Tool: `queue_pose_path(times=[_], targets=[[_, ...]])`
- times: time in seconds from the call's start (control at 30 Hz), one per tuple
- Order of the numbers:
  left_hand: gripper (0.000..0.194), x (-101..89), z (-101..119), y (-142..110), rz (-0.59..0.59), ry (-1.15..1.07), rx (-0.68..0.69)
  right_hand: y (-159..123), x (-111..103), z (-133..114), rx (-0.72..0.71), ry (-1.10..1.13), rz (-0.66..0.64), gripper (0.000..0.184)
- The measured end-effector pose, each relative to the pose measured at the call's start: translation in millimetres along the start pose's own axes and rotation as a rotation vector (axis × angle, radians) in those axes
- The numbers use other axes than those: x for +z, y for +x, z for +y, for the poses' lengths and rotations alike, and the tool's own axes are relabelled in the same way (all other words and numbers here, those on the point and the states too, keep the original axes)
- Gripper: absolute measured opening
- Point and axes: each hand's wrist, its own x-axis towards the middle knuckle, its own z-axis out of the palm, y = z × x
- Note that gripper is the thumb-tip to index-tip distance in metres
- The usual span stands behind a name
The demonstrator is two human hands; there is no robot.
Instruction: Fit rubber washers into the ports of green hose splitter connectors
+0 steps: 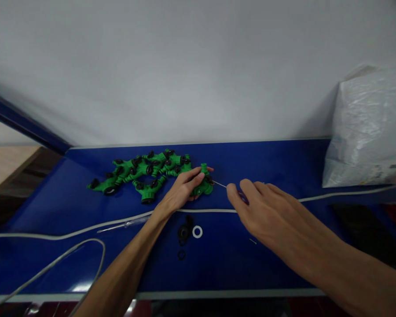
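Observation:
Near the middle of the blue table, my left hand (184, 187) is closed around a green hose splitter (203, 188) with one spout pointing up. My right hand (251, 203) grips a thin screwdriver (219, 183); its metal shaft reaches left to the splitter's side, and most of the dark handle is hidden by my fingers. Whether the tip sits inside the splitter I cannot tell. Left of my left hand lies a cluster of similar green splitters (148, 190) with black valve knobs. Closer to me are a black round fitting (184, 232), a white ring (197, 231) and a small black ring (181, 255).
A white cable (214, 211) crosses the table (270, 163) from side to side, and another cable (100, 259) loops at the front left. A clear-handled tool (125, 224) lies by the cable. One tiny pin (252, 241) is at right. A plastic-wrapped bag (369, 132) stands back right.

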Motion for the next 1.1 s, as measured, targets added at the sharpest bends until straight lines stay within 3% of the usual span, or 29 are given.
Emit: queue_pose_path(times=[0.07, 0.17, 0.23, 0.3, 0.37, 0.43, 0.57, 0.67, 0.8, 0.9, 1.0, 1.1], targets=[[0.058, 0.5, -1.1, 0.1, 0.004, -0.001, 0.014, -0.3, 2.9, 1.0, 0.116, 0.173, -0.047, 0.045], [0.06, 1.9, -1.3, 0.0, 0.012, 0.003, 0.026, 2.3, 7.1, 4.8, 0.394, 0.576, -0.15, 0.023], [0.059, 2.5, 0.6, -0.5, 0.007, 0.001, 0.023, 5.3, 9.0, 7.2, 0.552, 0.808, -0.212, 0.036], [0.057, 2.1, 3.6, -1.1, -0.004, -0.007, 0.015, 6.8, 10.8, 8.4, 0.623, 0.918, -0.22, 0.035], [0.056, 1.0, 6.2, -1.4, -0.013, -0.016, 0.014, 5.5, 12.6, 8.1, 0.639, 0.902, -0.201, 0.02], [0.055, -0.1, 7.3, -1.2, -0.024, -0.02, 0.02, 1.4, 13.6, 7.0, 0.566, 0.803, -0.178, 0.005], [0.055, -0.6, 6.5, -0.4, -0.043, -0.007, -0.011, -6.3, 8.5, 4.9, 0.182, 0.283, -0.082, 0.035], [0.053, -0.2, 5.7, -0.5, -0.023, 0.006, -0.046, -6.5, 2.2, 3.5, -0.004, -0.09, -0.014, 0.043], [0.054, 0.1, 4.2, -1.0, -0.015, 0.021, -0.032, -6.4, 3.9, 3.1, -0.073, -0.121, -0.012, 0.048], [0.055, 0.9, 2.7, -1.7, -0.027, 0.045, 0.005, -7.5, 11.4, 6.1, 0.086, 0.127, -0.073, 0.048], [0.057, 2.1, 2.3, -2.7, -0.016, 0.103, 0.04, -3.3, 14.6, 9.3, 0.408, 0.706, -0.182, 0.03], [0.056, 2.5, 3.3, -3.5, 0.023, 0.172, 0.068, 6.4, 9.9, 9.7, 0.815, 1.289, -0.429, 0.035]])
